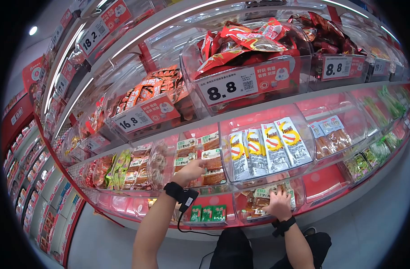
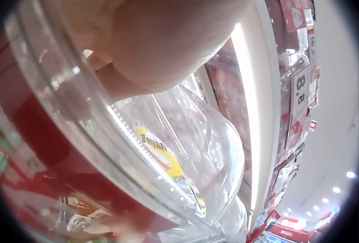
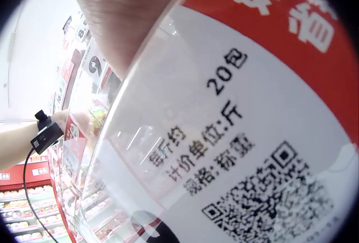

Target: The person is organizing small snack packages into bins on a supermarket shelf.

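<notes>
Brown snack packets with white-and-green labels (image 1: 185, 160) lie in a clear middle-row bin. My left hand (image 1: 190, 173) reaches over that bin's front, fingertips at the packets on its right side. Similar packets (image 1: 262, 193) lie in a lower bin, where my right hand (image 1: 279, 204) rests on them with fingers spread and pointing down. Up close, the left wrist view has my left hand (image 2: 162, 30) above the bin's clear rim, its fingertips hidden. A price label (image 3: 224, 142) fills much of the right wrist view beside my right hand (image 3: 129, 18).
White-and-yellow packets (image 1: 268, 148) stand between the hands' bins. Green packets (image 1: 207, 214) sit in the lower row. Large bins with price cards (image 1: 227, 91) overhang from above. A black cable (image 1: 182, 225) hangs from the left wrist device. Clear bin fronts form raised edges.
</notes>
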`<state>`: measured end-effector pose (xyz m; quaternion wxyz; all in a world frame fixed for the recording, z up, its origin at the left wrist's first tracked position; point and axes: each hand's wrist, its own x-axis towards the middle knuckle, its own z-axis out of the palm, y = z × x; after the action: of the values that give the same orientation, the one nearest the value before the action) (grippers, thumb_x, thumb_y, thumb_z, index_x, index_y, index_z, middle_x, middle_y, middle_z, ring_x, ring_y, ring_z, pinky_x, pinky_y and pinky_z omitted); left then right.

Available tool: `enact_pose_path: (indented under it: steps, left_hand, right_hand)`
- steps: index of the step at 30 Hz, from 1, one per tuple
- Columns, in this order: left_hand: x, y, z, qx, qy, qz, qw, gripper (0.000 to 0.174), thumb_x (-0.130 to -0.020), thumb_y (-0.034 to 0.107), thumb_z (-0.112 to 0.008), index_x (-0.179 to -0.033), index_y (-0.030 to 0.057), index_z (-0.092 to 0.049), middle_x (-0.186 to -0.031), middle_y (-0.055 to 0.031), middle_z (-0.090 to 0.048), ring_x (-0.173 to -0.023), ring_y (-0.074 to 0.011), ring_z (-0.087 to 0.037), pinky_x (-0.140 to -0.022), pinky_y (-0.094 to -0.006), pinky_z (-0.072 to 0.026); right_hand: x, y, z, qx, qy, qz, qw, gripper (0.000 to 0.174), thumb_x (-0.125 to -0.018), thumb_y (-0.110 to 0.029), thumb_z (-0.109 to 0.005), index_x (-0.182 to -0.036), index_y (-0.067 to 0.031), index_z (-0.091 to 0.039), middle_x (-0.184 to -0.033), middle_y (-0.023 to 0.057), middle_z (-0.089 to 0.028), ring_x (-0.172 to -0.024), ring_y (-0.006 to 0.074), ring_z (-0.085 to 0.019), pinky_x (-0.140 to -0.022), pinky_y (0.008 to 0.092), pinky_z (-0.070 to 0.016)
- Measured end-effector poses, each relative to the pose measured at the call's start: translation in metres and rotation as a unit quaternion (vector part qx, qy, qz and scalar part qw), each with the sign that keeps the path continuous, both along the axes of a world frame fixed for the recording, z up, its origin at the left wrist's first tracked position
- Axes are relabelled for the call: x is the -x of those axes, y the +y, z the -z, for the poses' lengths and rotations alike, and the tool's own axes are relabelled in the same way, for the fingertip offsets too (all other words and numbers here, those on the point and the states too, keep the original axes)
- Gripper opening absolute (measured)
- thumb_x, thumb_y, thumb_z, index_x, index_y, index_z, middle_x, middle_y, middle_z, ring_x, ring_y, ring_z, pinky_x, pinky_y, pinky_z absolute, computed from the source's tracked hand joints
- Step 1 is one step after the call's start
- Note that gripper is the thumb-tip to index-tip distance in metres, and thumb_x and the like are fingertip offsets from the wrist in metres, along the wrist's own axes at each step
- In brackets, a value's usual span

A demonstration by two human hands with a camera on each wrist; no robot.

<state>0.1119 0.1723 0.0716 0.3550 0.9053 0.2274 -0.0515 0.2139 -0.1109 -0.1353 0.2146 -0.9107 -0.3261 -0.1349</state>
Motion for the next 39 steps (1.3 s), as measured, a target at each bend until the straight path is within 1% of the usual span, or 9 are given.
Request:
enact_pose_path:
  steps: [5, 9, 13, 17, 21, 30, 34, 37, 39]
  left_hand:
    - [0.0, -0.002, 0.002, -0.003, -0.107, -0.058, 0.993, 0.035, -0.081, 0.007, -0.055, -0.112, -0.0092, -0.058, -0.097, -0.0122, -0.064, -0.091, -0.0177, -0.058, -0.08, -0.0279, -0.0446]
    - [0.0, 0.006, 0.004, 0.142, -0.207, -0.113, 0.961, 0.032, -0.082, 0.003, -0.053, -0.11, -0.0117, -0.056, -0.101, -0.0135, -0.059, -0.084, -0.0143, -0.056, -0.075, -0.0277, -0.0466]
    - [0.009, -0.002, -0.01, 0.303, -0.255, -0.122, 0.91, 0.035, -0.083, -0.004, -0.045, -0.116, -0.012, -0.05, -0.116, -0.0152, -0.052, -0.089, -0.0178, -0.055, -0.078, -0.0331, -0.0506]
    - [0.036, -0.026, -0.04, 0.261, -0.348, -0.05, 0.899, 0.039, -0.085, -0.002, -0.043, -0.123, -0.0124, -0.045, -0.121, -0.0142, -0.05, -0.105, -0.0196, -0.052, -0.083, -0.0346, -0.0507]
    - [0.05, -0.039, -0.064, 0.213, -0.352, -0.114, 0.904, 0.036, -0.087, -0.001, -0.044, -0.121, -0.0112, -0.046, -0.125, -0.0147, -0.047, -0.108, -0.0209, -0.051, -0.088, -0.0352, -0.0514]
    - [0.102, -0.084, -0.07, 0.313, -0.437, -0.09, 0.838, 0.042, -0.081, -0.005, -0.044, -0.122, -0.0113, -0.045, -0.129, -0.0157, -0.047, -0.11, -0.0212, -0.052, -0.096, -0.0446, -0.0471]
    - [0.134, -0.11, -0.048, 0.359, -0.46, -0.052, 0.811, 0.049, -0.079, -0.004, -0.046, -0.128, -0.0094, -0.041, -0.13, -0.014, -0.047, -0.117, -0.0224, -0.049, -0.096, -0.0477, -0.046]
    - [0.149, -0.125, -0.028, 0.388, -0.449, -0.032, 0.804, 0.048, -0.082, -0.003, -0.046, -0.129, -0.0089, -0.04, -0.135, -0.0132, -0.04, -0.123, -0.0229, -0.043, -0.097, -0.0486, -0.0448]
    - [0.154, -0.131, -0.015, 0.421, -0.434, -0.014, 0.797, 0.046, -0.084, -0.003, -0.046, -0.129, -0.0095, -0.04, -0.137, -0.0114, -0.034, -0.124, -0.0225, -0.042, -0.097, -0.0484, -0.0444]
  right_hand:
    - [-0.003, 0.0, -0.01, 0.039, 0.114, -0.014, 0.993, 0.065, -0.055, -0.035, -0.074, -0.113, -0.009, -0.059, -0.126, 0.0237, -0.046, -0.12, 0.0436, -0.04, -0.096, 0.0525, -0.0325]
    - [-0.004, 0.0, -0.006, 0.028, 0.099, -0.016, 0.995, 0.063, -0.056, -0.036, -0.073, -0.111, -0.0079, -0.06, -0.125, 0.0244, -0.047, -0.118, 0.0411, -0.042, -0.095, 0.0497, -0.0341]
    - [-0.005, 0.0, -0.005, 0.003, 0.095, -0.022, 0.995, 0.057, -0.056, -0.036, -0.072, -0.104, -0.0064, -0.063, -0.123, 0.0245, -0.049, -0.112, 0.0379, -0.047, -0.092, 0.0464, -0.0365]
    - [-0.005, 0.0, 0.0, -0.013, 0.055, -0.026, 0.998, 0.055, -0.058, -0.038, -0.073, -0.101, -0.0051, -0.063, -0.117, 0.0227, -0.051, -0.11, 0.0355, -0.049, -0.087, 0.0453, -0.0383]
    - [-0.006, 0.001, 0.0, -0.017, 0.053, -0.029, 0.998, 0.055, -0.058, -0.039, -0.075, -0.1, -0.0049, -0.064, -0.113, 0.0219, -0.053, -0.107, 0.0345, -0.05, -0.086, 0.045, -0.0389]
    - [-0.005, 0.001, 0.0, -0.05, 0.033, -0.043, 0.997, 0.05, -0.058, -0.036, -0.076, -0.093, -0.0027, -0.062, -0.104, 0.0205, -0.056, -0.098, 0.0335, -0.053, -0.081, 0.0434, -0.0402]
    - [-0.005, 0.009, -0.008, -0.146, -0.053, -0.055, 0.986, 0.027, -0.068, -0.024, -0.069, -0.085, -0.0034, -0.062, -0.099, 0.0138, -0.059, -0.093, 0.0305, -0.054, -0.08, 0.0417, -0.0398]
    - [0.033, 0.006, -0.071, -0.275, 0.264, -0.212, 0.9, 0.018, -0.084, -0.014, -0.06, -0.091, 0.0022, -0.063, -0.082, 0.0125, -0.066, -0.069, 0.0226, -0.065, -0.062, 0.0317, -0.0492]
    - [0.059, 0.001, -0.102, -0.362, 0.34, -0.368, 0.786, 0.024, -0.087, -0.011, -0.057, -0.107, 0.0009, -0.06, -0.084, 0.0119, -0.065, -0.075, 0.0142, -0.066, -0.064, 0.0263, -0.0491]
